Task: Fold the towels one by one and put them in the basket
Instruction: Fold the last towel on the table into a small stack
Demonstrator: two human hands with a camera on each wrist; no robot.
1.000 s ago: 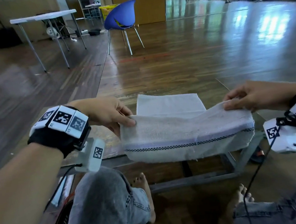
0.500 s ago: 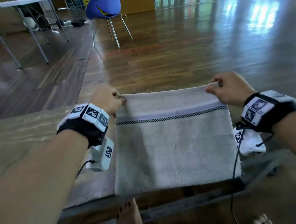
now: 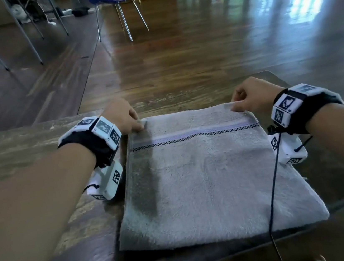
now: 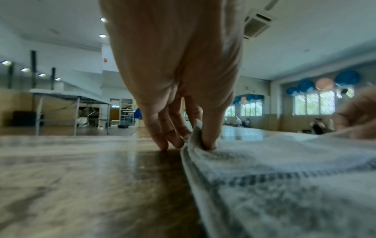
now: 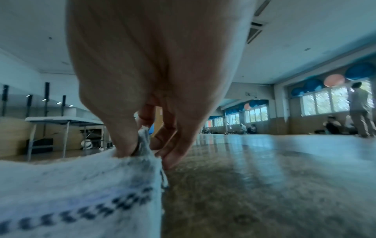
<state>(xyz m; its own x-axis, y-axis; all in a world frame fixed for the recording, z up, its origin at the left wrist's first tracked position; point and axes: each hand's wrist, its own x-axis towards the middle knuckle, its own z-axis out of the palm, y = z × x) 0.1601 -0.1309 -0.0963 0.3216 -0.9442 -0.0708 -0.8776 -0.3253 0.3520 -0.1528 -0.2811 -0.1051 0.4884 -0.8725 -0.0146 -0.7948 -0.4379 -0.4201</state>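
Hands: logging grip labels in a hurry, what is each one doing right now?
Left hand: pinches the far left corner of the towel.
Right hand: pinches the towel's far right corner.

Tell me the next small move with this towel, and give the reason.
Probably let go of both far corners. The towel already lies flat on the table, while the left hand and right hand pinch those corners down at its surface.
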